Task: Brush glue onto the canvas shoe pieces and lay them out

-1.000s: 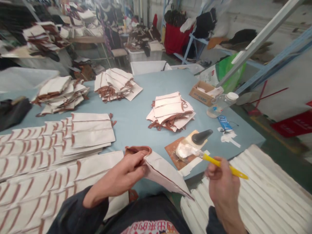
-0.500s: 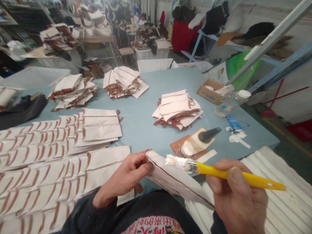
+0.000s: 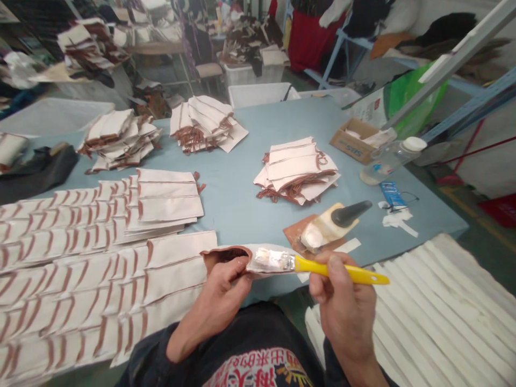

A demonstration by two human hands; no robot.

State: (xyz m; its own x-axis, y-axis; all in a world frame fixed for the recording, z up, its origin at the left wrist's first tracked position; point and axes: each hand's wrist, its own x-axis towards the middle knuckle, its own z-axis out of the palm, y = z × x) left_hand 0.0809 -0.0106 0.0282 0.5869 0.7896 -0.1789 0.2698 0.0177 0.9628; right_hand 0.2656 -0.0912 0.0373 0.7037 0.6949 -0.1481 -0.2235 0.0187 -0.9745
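My left hand [image 3: 223, 295] pinches the edge of a white fabric piece with brown lining [image 3: 213, 259], held in front of my body. Its open end gapes toward the left and shows the brown inside. In my right hand [image 3: 346, 306] is a paintbrush [image 3: 308, 266], gripped by its yellow handle. White paste coats the bristles, which lie against the white face of the piece beside my left fingers. Just beyond the brush, a paste-smeared, cream-coloured container with a black handle-like part [image 3: 330, 226] rests on a brown sheet [image 3: 292, 234].
Overlapping rows of white pieces with brown edges [image 3: 169, 209] cover the table's left side. Stacks of similar pieces [image 3: 296, 161] stand farther back. At right are a small cardboard box [image 3: 352, 142], a clear jar [image 3: 391, 158] and white strips [image 3: 447, 290].
The brush has moved left and down, bringing its bristles onto the piece. The piece has turned so its brown-lined opening now shows. My right hand has shifted left.
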